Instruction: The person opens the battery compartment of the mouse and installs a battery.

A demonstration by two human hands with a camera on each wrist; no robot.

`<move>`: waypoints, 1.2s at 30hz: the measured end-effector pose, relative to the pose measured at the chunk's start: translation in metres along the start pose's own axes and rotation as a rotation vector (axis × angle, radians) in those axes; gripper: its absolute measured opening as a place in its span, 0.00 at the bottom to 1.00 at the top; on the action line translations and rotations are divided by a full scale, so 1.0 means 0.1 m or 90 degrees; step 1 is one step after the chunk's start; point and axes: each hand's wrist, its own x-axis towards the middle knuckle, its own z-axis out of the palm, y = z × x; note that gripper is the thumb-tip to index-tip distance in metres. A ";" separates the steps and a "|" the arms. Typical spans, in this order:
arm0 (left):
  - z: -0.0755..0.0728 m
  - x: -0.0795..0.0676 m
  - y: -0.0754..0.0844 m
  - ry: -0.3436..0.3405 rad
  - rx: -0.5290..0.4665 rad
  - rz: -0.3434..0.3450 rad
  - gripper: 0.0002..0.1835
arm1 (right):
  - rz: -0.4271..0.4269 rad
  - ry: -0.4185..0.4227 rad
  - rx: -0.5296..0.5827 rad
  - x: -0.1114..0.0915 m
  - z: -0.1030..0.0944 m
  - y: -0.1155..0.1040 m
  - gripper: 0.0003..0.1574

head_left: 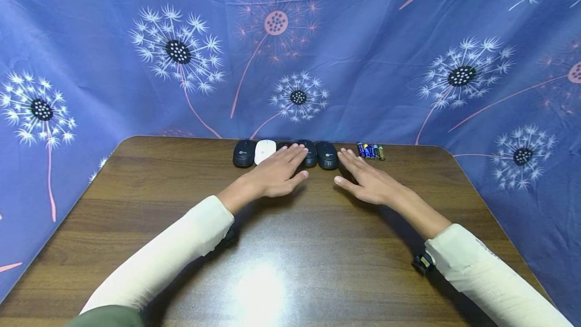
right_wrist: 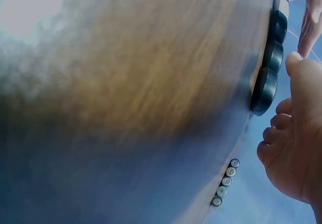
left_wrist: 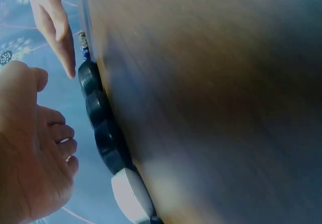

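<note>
A row of computer mice lies along the table's far edge. At its left end are a black mouse [head_left: 244, 153] and a white mouse [head_left: 265, 151]; another black mouse [left_wrist: 111, 146] is mostly behind my left hand in the head view. Two more black mice stand at the right end, the outermost mouse [head_left: 327, 155] beside my right fingertips. My left hand [head_left: 277, 171] is held flat over the row, fingers straight, palm down, gripping nothing. My right hand [head_left: 369, 179], also straight-fingered, hovers between the row and a cluster of batteries [head_left: 370, 151].
The wooden table [head_left: 290, 246] has a bright glare patch near its front. Directly behind its far edge hangs a blue dandelion-print cloth [head_left: 363, 54]. A dark strap with a small device [head_left: 423, 263] sits at the right wrist.
</note>
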 end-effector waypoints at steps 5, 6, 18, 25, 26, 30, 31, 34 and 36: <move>0.00 0.12 0.08 -0.025 0.010 0.005 0.39 | -0.002 -0.004 0.003 0.00 -0.02 0.00 0.52; 0.01 0.15 0.10 -0.030 0.012 0.005 0.39 | -0.004 -0.004 0.004 0.00 -0.02 0.00 0.52; 0.11 0.42 0.26 -0.070 0.055 -0.002 0.40 | -0.024 -0.015 0.007 0.04 -0.02 0.04 0.51; 0.14 0.46 0.34 -0.095 0.103 -0.012 0.41 | -0.041 -0.028 0.005 0.07 0.01 0.09 0.51; 0.14 0.46 0.35 -0.099 0.103 -0.014 0.41 | -0.045 -0.027 0.003 0.08 0.01 0.09 0.51; 0.15 0.48 0.34 -0.109 0.102 -0.019 0.41 | -0.046 -0.033 0.001 0.08 0.00 0.10 0.51; 0.15 0.49 0.34 -0.112 0.100 -0.020 0.41 | -0.045 -0.037 0.003 0.09 -0.01 0.09 0.51; 0.14 0.50 0.33 -0.115 0.100 -0.020 0.41 | -0.038 -0.050 0.008 0.09 -0.03 0.07 0.51; 0.14 0.51 0.34 -0.112 0.102 -0.014 0.41 | -0.034 -0.054 0.007 0.09 -0.04 0.06 0.52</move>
